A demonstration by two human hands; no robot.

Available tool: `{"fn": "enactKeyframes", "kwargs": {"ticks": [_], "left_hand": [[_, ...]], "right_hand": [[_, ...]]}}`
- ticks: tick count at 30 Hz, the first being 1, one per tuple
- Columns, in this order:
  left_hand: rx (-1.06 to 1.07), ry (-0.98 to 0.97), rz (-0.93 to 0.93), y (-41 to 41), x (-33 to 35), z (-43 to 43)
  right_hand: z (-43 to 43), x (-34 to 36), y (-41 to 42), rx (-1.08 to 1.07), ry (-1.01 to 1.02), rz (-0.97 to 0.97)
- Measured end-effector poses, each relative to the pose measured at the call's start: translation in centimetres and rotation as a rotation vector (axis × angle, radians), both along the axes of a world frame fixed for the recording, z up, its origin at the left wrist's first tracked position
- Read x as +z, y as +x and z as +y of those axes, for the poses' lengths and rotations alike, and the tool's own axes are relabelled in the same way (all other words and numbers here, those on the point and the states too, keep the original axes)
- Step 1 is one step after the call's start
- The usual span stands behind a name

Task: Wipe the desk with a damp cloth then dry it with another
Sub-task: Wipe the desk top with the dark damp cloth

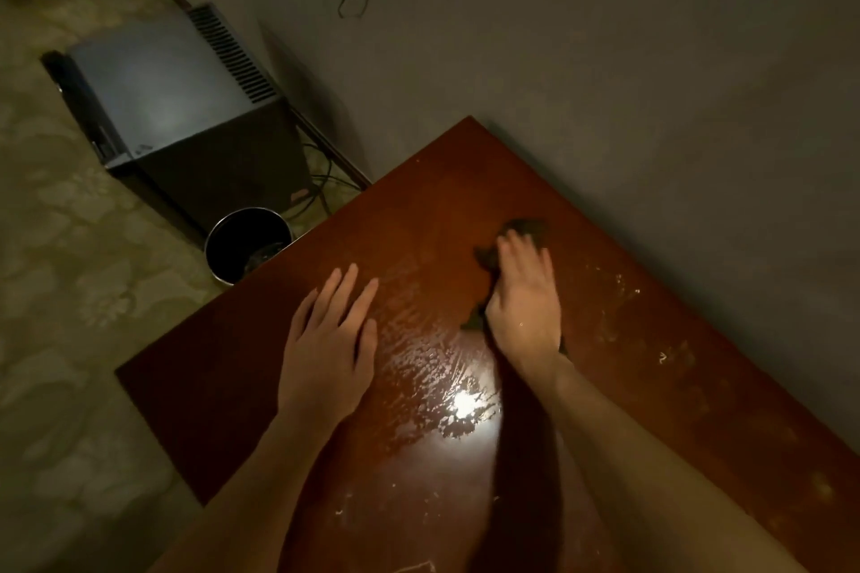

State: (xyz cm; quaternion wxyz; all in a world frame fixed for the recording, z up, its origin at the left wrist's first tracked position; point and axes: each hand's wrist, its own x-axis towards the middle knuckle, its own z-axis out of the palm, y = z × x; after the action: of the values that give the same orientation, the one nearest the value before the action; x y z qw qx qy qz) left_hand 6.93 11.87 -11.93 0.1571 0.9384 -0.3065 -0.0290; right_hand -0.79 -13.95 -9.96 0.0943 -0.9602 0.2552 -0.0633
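Head view of a red-brown desk (pixel 223 395) set against a grey wall (pixel 605 61). The right hand (pixel 523 302) lies on a dark cloth (pixel 526 226) at the far middle of the desk. Its grip is open, with the fingers laid out flat and pressing the cloth down; the thumb is blurred and may tuck under the edge. The left hand (pixel 328 340) rests palm-down on bare wood to the left, fingers straight, holding nothing. Wet streaks (pixel 437 368) glisten between the hands. A round bin (pixel 218 268) and a dark cabinet (pixel 163 84) stand on the patterned carpet at far left.
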Motion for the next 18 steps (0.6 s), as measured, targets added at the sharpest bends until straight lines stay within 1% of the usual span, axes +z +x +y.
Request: {"fn": "enactKeyframes", "kwargs": {"ticks": [1,2,3,4,7,8,9,10,11,14,15,16,17,18], "left_hand": [[0.007,-0.003,0.002,0.0,0.0,0.0],[0.007,-0.004,0.0,0.1,0.0,-0.1],[0.007,-0.004,-0.002,0.1,0.0,-0.1],[0.009,-0.006,-0.001,0.1,0.1,-0.1],[0.006,0.024,0.001,0.2,0.3,-0.2],[0.004,0.038,0.0,0.3,0.3,-0.2],[0.006,0.046,0.001,0.3,0.3,-0.2],[0.01,0.046,0.0,0.4,0.2,-0.3],[0.013,0.042,-0.004,0.4,0.2,-0.3],[0.014,0.035,-0.013,0.5,0.2,-0.4],[0.012,0.028,-0.012,0.5,0.2,-0.4],[0.009,0.023,-0.008,0.5,0.2,-0.4],[0.003,0.028,-0.003,0.5,0.1,-0.3],[-0.006,0.04,-0.001,0.5,0.1,-0.3]], "right_hand": [[-0.5,0.1,0.4,-0.113,0.028,-0.024],[-0.3,0.2,0.6,-0.162,0.045,-0.043],[0.5,0.2,0.4,-0.149,0.048,-0.05],[1.8,0.1,0.0,-0.07,0.043,-0.043],[4.5,0.1,-1.7,0.381,0.022,0.041],[4.1,0.0,-1.5,0.497,0.011,0.067],[3.1,-0.2,-0.7,0.553,-0.006,0.077],[1.8,-0.5,0.4,0.545,-0.02,0.073],[0.5,-0.5,1.7,0.479,-0.027,0.058],[-1.0,0.1,5.3,0.119,0.057,-0.009],[-0.2,0.2,5.9,0.051,0.06,-0.03],[1.1,0.2,5.9,0.052,0.048,-0.033],[2.6,0.2,5.5,0.137,0.04,-0.028],[3.9,0.1,4.7,0.288,0.025,-0.021]]}}
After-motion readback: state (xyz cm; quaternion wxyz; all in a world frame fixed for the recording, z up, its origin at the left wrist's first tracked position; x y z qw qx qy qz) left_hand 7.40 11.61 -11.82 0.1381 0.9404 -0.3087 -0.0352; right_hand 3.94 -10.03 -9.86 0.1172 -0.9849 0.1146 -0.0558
